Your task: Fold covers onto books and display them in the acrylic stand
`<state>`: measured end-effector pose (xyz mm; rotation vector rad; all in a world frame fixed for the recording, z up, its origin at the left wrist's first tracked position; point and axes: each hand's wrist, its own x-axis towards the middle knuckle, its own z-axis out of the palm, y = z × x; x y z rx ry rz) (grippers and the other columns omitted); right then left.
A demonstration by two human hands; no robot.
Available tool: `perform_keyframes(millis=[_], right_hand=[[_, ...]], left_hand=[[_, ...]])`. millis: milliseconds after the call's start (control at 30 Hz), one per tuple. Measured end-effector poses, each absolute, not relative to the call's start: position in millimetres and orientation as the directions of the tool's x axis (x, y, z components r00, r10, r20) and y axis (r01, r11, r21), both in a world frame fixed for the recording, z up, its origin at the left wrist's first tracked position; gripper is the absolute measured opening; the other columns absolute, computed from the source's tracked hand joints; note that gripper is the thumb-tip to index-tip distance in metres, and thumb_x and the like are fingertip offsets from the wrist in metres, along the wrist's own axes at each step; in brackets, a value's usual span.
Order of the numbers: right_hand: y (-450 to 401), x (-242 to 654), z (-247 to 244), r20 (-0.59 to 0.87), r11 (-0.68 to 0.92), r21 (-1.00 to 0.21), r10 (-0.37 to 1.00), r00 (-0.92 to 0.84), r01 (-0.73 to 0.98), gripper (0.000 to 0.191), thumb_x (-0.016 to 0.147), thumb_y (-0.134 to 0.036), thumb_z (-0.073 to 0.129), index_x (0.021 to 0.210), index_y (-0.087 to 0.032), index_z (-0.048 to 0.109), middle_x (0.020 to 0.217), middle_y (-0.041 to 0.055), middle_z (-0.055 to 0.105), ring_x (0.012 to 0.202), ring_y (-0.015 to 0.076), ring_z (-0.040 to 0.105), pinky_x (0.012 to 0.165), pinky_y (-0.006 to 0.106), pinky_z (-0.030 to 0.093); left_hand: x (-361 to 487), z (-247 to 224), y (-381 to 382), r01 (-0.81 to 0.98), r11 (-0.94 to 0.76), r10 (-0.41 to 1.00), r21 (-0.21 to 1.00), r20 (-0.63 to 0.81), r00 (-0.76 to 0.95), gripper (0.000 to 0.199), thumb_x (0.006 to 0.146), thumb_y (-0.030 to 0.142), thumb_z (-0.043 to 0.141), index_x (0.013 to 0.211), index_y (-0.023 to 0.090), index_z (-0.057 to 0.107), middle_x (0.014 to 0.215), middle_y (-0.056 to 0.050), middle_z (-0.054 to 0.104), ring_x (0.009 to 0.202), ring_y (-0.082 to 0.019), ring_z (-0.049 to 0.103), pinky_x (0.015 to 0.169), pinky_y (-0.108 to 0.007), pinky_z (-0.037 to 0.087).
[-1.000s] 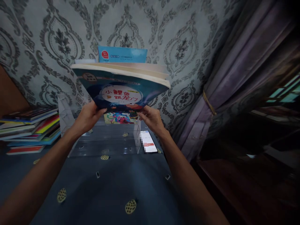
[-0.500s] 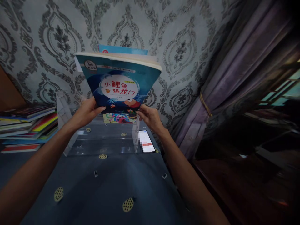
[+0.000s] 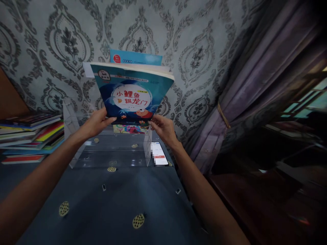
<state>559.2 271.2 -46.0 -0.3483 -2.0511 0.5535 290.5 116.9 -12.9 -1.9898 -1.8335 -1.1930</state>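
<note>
A dark blue and teal book (image 3: 131, 95) with a fish on its cover is held up in front of the wall. My left hand (image 3: 96, 123) pinches its lower left corner, thumb on the cover. At the lower right corner my right hand (image 3: 163, 127) grips it too. Below and behind it is a clear acrylic rack (image 3: 109, 158) with several tiers. A light blue book (image 3: 140, 58) shows its top edge behind the held one, and a colourful cover (image 3: 131, 129) peeks out underneath; how they rest is hidden.
Several books lie in a stack (image 3: 30, 136) at the left. A lit phone (image 3: 159, 153) lies right of the rack on the dark patterned cloth (image 3: 102, 211). A tied curtain (image 3: 214, 129) hangs at the right, before the patterned wall (image 3: 196, 58).
The held book's top edge has dropped slightly and its left corner has shifted right. More of the light blue book shows behind it. Both hands keep their hold.
</note>
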Motion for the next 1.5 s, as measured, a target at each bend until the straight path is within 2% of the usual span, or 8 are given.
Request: perform_keyframes(millis=[167,367,633,833,1033,1133,1367,1500], right_hand=[[265.3,558.3,-42.2,0.731,0.837,-0.547,0.472,-0.492,-0.009,0.023,0.093,-0.043,0.062,0.102,-0.023,0.069,0.077,0.0020,0.068,0.060,0.0169,0.063,0.057,0.030,0.051],[260.4,559.7,-40.8,0.735,0.847,-0.532,0.472,-0.487,0.018,0.021,0.094,-0.042,0.062,0.091,-0.022,0.065,0.074,0.0023,0.066,0.062,0.0177,0.063,0.058,0.030,0.049],[259.4,560.6,-40.4,0.732,0.862,-0.503,0.465,-0.497,0.066,0.016,0.094,-0.036,0.060,0.091,-0.021,0.065,0.077,0.0038,0.068,0.074,0.0198,0.066,0.065,0.029,0.050],[259.6,557.8,-37.8,0.736,0.852,-0.522,0.474,-0.483,0.040,0.017,0.092,-0.037,0.062,0.097,-0.021,0.065,0.078,0.0028,0.068,0.069,0.0181,0.064,0.064,0.029,0.050],[262.2,551.6,-35.9,0.765,0.825,-0.566,0.524,-0.374,-0.002,0.019,0.091,-0.040,0.061,0.093,-0.021,0.064,0.073,0.0001,0.066,0.065,0.0167,0.062,0.061,0.028,0.049],[265.4,549.5,-38.0,0.749,0.811,-0.585,0.537,-0.389,-0.008,0.017,0.090,-0.036,0.060,0.091,-0.020,0.065,0.071,0.0002,0.066,0.064,0.0167,0.063,0.060,0.029,0.049],[263.7,549.3,-41.3,0.752,0.811,-0.584,0.551,-0.362,0.022,0.020,0.089,-0.037,0.060,0.097,-0.020,0.067,0.079,0.0020,0.069,0.068,0.0173,0.063,0.060,0.028,0.049],[259.2,549.2,-40.0,0.761,0.805,-0.590,0.580,-0.291,0.062,0.025,0.088,-0.039,0.063,0.101,-0.018,0.066,0.079,0.0029,0.070,0.070,0.0187,0.064,0.064,0.030,0.050]], left_hand=[[287.0,-17.5,120.1,0.892,-0.228,0.769,0.390,0.634,-0.080,0.040,0.085,0.049,0.057,0.113,0.021,0.063,0.097,-0.008,0.073,0.094,-0.027,0.067,0.081,-0.040,0.056],[304.5,-9.2,108.2,0.960,-0.025,0.772,0.280,0.615,-0.159,0.047,0.085,0.052,0.057,0.117,0.019,0.059,0.087,-0.008,0.069,0.074,-0.026,0.065,0.068,-0.035,0.051],[325.0,1.9,94.0,0.954,0.107,0.688,0.282,0.672,-0.275,0.053,0.093,0.056,0.050,0.127,0.016,0.052,0.078,-0.005,0.066,0.076,-0.029,0.069,0.073,-0.037,0.051],[327.0,9.1,97.0,0.950,0.177,0.711,0.257,0.634,-0.304,0.054,0.094,0.057,0.046,0.128,0.014,0.049,0.092,-0.012,0.068,0.097,-0.036,0.069,0.088,-0.045,0.053],[329.6,3.6,102.7,0.950,0.175,0.731,0.258,0.612,-0.301,0.044,0.096,0.045,0.043,0.129,0.016,0.042,0.095,-0.009,0.069,0.089,-0.029,0.072,0.084,-0.040,0.055],[329.1,0.0,105.0,0.956,0.155,0.724,0.250,0.629,-0.283,0.044,0.095,0.040,0.042,0.130,0.014,0.040,0.103,-0.012,0.070,0.095,-0.031,0.072,0.087,-0.042,0.055],[340.2,1.4,102.2,0.938,0.292,0.745,0.188,0.570,-0.347,0.039,0.098,0.036,0.043,0.127,0.011,0.042,0.100,-0.015,0.070,0.095,-0.033,0.072,0.086,-0.044,0.056],[342.0,-3.1,101.8,0.932,0.259,0.712,0.252,0.602,-0.361,0.047,0.097,0.036,0.046,0.136,0.010,0.037,0.110,-0.017,0.070,0.095,-0.032,0.073,0.084,-0.044,0.056]])
